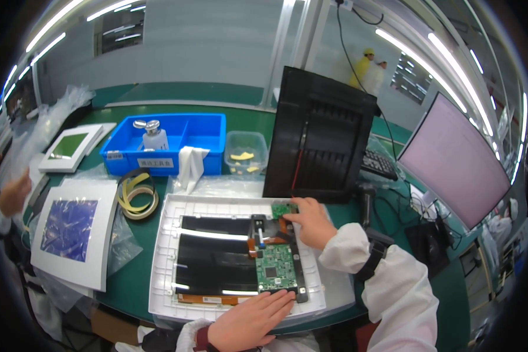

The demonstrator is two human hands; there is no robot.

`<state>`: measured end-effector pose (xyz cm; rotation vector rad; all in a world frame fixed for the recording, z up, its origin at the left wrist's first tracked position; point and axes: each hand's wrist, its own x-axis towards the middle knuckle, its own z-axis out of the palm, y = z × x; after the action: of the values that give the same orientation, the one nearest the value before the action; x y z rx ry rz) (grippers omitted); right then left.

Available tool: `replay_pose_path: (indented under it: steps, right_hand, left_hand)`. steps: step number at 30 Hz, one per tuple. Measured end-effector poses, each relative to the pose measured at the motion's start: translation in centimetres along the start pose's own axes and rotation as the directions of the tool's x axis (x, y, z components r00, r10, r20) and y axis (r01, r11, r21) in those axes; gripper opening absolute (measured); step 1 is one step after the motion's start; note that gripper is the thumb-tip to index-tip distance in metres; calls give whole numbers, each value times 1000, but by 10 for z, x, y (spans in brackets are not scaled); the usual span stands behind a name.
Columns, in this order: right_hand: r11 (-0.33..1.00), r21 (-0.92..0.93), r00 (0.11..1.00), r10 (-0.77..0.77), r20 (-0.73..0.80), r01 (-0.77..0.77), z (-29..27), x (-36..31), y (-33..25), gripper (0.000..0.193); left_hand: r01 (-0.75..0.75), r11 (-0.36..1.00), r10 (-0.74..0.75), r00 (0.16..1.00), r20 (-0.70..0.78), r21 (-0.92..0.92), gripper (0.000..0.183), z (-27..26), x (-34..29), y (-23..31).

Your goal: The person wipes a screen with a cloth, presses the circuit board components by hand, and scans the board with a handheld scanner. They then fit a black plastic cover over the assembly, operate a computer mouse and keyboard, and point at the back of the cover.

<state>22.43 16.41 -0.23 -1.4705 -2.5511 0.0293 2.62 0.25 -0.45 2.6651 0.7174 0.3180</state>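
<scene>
Green circuit board (277,264) is lying nearer the flat, open left hand (251,320) than the right hand (312,224), which is resting past the board's far edge, grip unclear.

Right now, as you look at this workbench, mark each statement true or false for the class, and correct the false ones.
1. The right-hand grip is at the upper right of the white frame, by a small green board. True.
2. The metal-topped bottle stands in the right compartment of the blue bin. False: it stands in the left one.
3. A white cloth hangs over the bin's front edge. True.
4. The left-hand grip is inside the bin. False: it lies at the frame's lower edge.
5. The black strap is worn on the left wrist. False: it is on the right.
</scene>
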Motion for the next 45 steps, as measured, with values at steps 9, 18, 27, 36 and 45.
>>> replay_pose_path:
  steps: [9,18,27,36,45]
  right_hand:
    - [973,126,980,-197,19,193,-2,-27,3,48]
    - [965,79,966,-253,53,249,-6,-27,-1,47]
    - [928,196,947,-320,-22,318,-7,-17,-1,41]
    - [909,409,703,340,-624,-77,-37,30,98,24]
    - [746,592,538,648,-539,-305,-30,55,159,70]
  left_hand:
    - [4,1000,-4,1000,-20,-12,67,0,0,0]
    - [-9,1000,9,1000,-28,5,68,6,-2,-3]
    - [-26,999,23,997,-69,-46,73,9,-2,-5]
    - [-15,998,12,998,-56,-60,72,9,-3,-5]
    - [-27,999,24,998,-59,-40,68,7,-1,-4]
